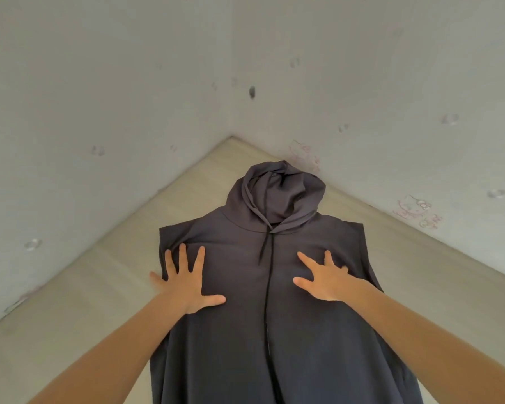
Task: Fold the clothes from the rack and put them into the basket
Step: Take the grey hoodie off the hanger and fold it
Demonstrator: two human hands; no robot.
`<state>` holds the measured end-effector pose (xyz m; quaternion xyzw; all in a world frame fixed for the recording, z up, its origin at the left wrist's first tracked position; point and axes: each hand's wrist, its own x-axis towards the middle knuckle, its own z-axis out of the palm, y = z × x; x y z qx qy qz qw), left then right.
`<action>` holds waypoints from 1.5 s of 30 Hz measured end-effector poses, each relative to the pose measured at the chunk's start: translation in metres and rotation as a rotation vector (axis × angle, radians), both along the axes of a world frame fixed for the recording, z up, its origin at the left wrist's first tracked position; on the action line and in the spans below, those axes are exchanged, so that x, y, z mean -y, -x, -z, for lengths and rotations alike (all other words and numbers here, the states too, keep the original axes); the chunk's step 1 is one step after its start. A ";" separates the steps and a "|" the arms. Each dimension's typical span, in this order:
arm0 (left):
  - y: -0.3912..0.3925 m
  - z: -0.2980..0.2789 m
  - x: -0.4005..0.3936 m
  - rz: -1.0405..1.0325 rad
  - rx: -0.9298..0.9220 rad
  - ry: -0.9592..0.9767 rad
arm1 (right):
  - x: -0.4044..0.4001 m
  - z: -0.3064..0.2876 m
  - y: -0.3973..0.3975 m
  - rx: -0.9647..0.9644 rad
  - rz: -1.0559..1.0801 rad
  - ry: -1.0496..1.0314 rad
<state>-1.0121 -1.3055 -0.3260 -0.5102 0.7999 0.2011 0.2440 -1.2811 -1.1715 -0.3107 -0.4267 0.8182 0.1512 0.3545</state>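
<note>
A dark grey hooded garment [274,330] lies spread flat on a pale floor [85,301], hood pointing toward the room's corner. Its sleeves are not visible at the sides. A dark zip line and a drawstring run down its middle. My left hand [187,282] presses flat on the left chest area with fingers spread; its little finger reaches past the garment's left edge onto the floor. My right hand [325,277] presses flat on the right chest area, fingers also spread. Neither hand grips the cloth. No rack or basket is in view.
Two white walls [129,83] meet in a corner just beyond the hood, with scuffs and faint pink drawings low on the right one. Bare pale floor lies on both sides of the garment.
</note>
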 end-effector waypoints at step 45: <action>0.101 -0.033 0.125 -0.146 -0.404 0.055 | 0.120 -0.048 0.141 0.065 0.232 0.416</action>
